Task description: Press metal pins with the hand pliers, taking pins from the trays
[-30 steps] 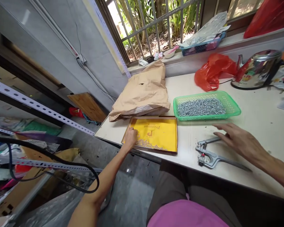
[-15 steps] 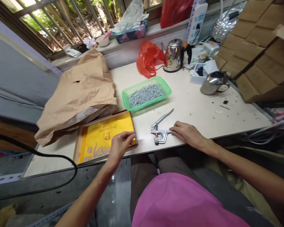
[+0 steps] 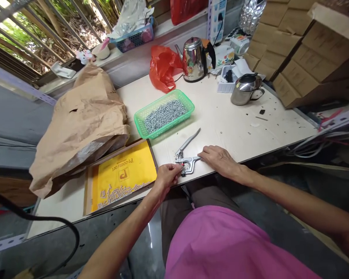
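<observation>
Hand-held snap fastener pliers (image 3: 189, 159) lie on the table near its front edge, their long lever raised. My right hand (image 3: 219, 159) rests on the table with its fingertips closed on the end of the pliers' handle. At the jaw end my left hand (image 3: 168, 175) has thumb and fingers pinched together; what they hold, if anything, is too small to make out. Left of it, a shallow cardboard tray (image 3: 152, 155) lined with a yellow printed sheet (image 3: 136, 159) carries a heap of small silvery pieces (image 3: 119, 193).
Behind the pliers stands a green plastic basket (image 3: 164, 135) of small metal parts (image 3: 166, 116). Crumpled brown paper (image 3: 78, 124) lies at left. Farther back are a red bag (image 3: 164, 68), a steel kettle (image 3: 193, 62), a metal pot (image 3: 242, 91) and cardboard (image 3: 302, 58).
My left hand has moved right, from the edge of the tray to the jaw of the pliers. My right hand stays on the handle. The camera view has shifted.
</observation>
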Demonstrator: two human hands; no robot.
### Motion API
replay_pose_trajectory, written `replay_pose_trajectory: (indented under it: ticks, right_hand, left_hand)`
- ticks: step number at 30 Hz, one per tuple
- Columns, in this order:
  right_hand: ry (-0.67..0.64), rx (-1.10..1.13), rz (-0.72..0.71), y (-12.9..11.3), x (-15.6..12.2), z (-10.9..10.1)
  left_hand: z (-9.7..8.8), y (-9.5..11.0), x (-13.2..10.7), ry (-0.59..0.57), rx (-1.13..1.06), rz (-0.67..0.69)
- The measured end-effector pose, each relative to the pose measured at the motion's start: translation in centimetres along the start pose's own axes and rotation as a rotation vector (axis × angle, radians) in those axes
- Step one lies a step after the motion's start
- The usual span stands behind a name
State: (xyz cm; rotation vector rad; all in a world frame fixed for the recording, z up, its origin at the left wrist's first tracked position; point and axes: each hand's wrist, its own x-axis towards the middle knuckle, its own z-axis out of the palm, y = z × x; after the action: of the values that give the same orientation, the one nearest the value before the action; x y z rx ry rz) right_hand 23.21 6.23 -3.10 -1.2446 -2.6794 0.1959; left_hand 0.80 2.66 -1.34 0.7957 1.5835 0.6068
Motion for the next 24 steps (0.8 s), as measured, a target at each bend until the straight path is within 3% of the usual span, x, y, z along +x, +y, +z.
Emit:
replay_pose_trajectory:
  ticks: [24]
  right_hand:
    - [0.008, -0.017, 0.015, -0.1, 0.1, 0.0]
  left_hand:
    - [-1.3, 3.7, 2.6, -0.235, 0.514, -0.102]
